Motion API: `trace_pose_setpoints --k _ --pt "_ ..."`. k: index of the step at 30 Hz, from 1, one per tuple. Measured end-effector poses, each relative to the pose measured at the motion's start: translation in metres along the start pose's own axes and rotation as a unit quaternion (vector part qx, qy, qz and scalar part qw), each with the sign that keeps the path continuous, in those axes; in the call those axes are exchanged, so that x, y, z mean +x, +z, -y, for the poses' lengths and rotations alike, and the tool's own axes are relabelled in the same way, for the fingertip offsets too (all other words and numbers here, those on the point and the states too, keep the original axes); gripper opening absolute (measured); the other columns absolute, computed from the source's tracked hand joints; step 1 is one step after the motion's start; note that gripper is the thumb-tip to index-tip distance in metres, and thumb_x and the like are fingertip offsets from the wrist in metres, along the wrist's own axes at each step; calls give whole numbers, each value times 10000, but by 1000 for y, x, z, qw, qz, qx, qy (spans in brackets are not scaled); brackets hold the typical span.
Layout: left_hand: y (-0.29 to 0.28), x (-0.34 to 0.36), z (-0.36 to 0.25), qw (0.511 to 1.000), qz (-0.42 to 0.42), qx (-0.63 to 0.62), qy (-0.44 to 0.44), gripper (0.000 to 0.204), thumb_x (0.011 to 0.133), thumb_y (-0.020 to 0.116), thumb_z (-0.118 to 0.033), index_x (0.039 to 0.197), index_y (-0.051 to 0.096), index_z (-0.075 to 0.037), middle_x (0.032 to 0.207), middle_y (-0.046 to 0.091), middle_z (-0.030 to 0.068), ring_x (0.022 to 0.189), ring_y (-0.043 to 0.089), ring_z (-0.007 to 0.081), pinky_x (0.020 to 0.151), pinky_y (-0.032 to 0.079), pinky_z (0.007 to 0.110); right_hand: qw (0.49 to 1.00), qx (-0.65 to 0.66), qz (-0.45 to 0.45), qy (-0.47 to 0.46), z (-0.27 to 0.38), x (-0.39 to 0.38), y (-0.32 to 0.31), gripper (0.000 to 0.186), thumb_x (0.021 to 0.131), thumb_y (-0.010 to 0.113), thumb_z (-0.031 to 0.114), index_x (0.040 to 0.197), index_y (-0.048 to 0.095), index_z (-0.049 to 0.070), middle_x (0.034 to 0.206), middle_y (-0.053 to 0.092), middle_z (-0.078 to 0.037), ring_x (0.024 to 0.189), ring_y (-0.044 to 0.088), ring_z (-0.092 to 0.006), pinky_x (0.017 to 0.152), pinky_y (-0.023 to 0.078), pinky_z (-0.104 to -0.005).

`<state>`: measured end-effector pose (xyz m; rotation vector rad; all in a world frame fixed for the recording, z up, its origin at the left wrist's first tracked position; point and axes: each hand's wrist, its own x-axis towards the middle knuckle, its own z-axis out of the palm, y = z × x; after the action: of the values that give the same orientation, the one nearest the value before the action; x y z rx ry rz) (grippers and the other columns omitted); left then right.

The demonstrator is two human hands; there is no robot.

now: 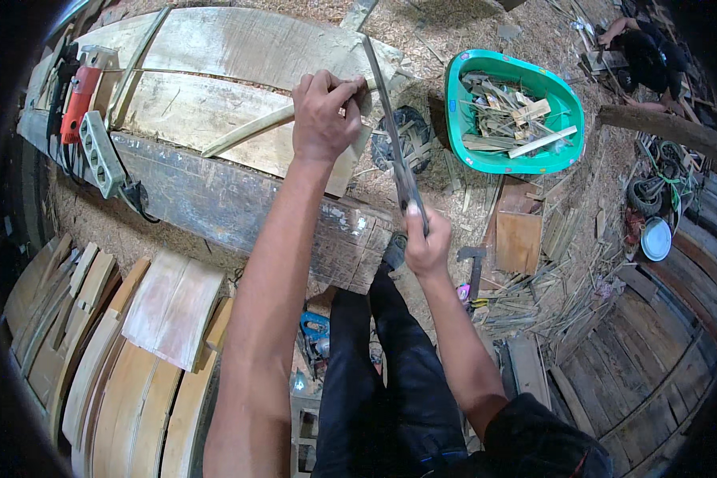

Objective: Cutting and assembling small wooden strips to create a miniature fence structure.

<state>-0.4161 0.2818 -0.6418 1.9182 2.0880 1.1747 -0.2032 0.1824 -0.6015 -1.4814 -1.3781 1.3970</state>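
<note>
My left hand [323, 111] is closed around a thin pale wooden strip [251, 131], which slants over the boards on the bench. My right hand [428, 241] grips the handle of a long, narrow dark blade [384, 103] that looks like a machete, seen nearly edge-on. Its blade points away from me and passes just right of the strip's far end; whether they touch I cannot tell. Beneath my left hand lie two wide pale wooden boards [207, 111] on a worn, heavy wooden bench [215, 187].
A green plastic tub [454, 111] with wood scraps stands at the right. On the bench's left are a red power tool [78, 103] and a white power strip [102, 155]. Cut boards [175, 311] lean lower left. A hammer [474, 267] lies near my right forearm. Another person [653, 56] crouches far right.
</note>
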Motion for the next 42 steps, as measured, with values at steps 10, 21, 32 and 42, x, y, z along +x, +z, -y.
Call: trace_pose_setpoints --k 10,21,32,42 --pt "-6 1 -3 1000 6 7 -4 267 714 678 -41 939 752 -164 815 553 24 831 534 236 783 414 389 1000 -30 -2 -10 -6 -1 -2 352 963 562 182 654 481 32 570 383 45 550 353 -51 479 288 -287" --pt "-5 -3 -6 1000 14 4 -11 327 704 643 13 975 758 -131 817 558 43 821 533 249 777 422 378 999 -28 -16 -1 -4 -5 3 390 977 563 235 653 495 30 554 417 26 536 399 -62 479 313 -293" --pt "-4 5 -4 1000 14 15 -9 333 715 643 2 990 760 -144 832 571 43 821 533 251 794 423 376 999 -21 -26 11 -9 -8 -3 386 970 576 221 644 491 33 546 408 20 541 395 -56 476 308 -296" --pt "-2 -1 -3 1000 20 9 -18 287 693 673 -43 941 750 -165 822 549 32 850 536 240 807 407 390 1000 -22 -12 3 2 -1 -2 380 972 570 241 664 527 23 558 438 40 543 393 -52 483 318 -280"
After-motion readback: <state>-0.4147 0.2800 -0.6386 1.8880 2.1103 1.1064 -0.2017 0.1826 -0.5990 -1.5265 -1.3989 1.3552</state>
